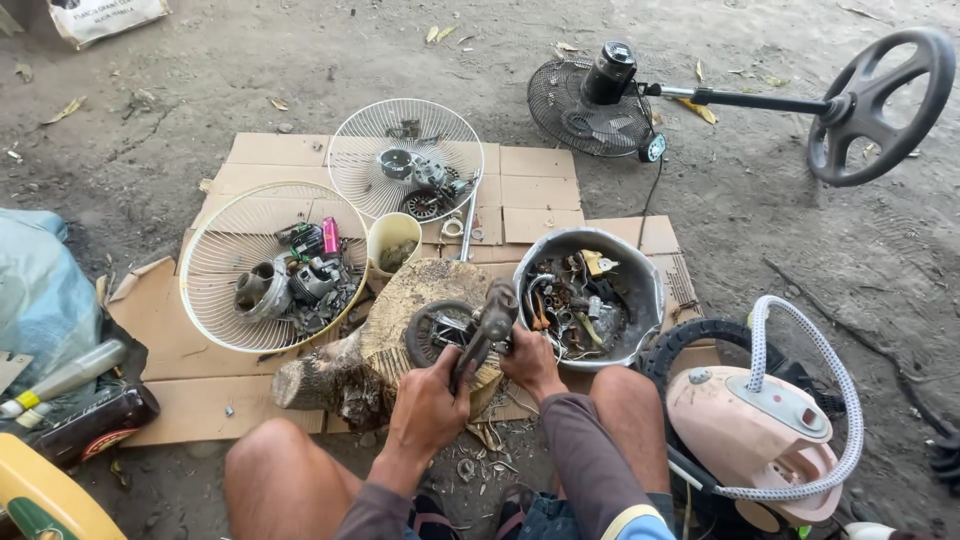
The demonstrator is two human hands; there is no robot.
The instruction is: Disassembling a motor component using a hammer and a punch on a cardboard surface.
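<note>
A hammer (487, 325) with a dark, worn head is gripped by the left hand (428, 405), whose fingers are closed around the handle, so that most of the handle is hidden inside the fist. The right hand (530, 362) is clamped on a small round motor part (440, 330), which is pressed onto the flat top of a log stump (370, 345); how many fingers touch the part cannot be made out, since the hammer head lies across them. The stump is laid on flattened cardboard (540, 190) spread over the dirt ground. Just beside the right hand a dented grey metal bowl (640, 275) is seen, filled with a tangle of wires and scrap pieces too small to be told apart. To the left of the stump a cream fan guard (215, 255) is used as a tray for motor housings and a pink item, and a white fan guard (360, 150) behind it holds more parts. A yellowish cup (393, 235) is set between them. At the lower right a pink appliance (750, 425) with a braided hose is partly cut off by the frame edge. A dark fan on a stand (600, 100) is laid flat beyond the cardboard.
</note>
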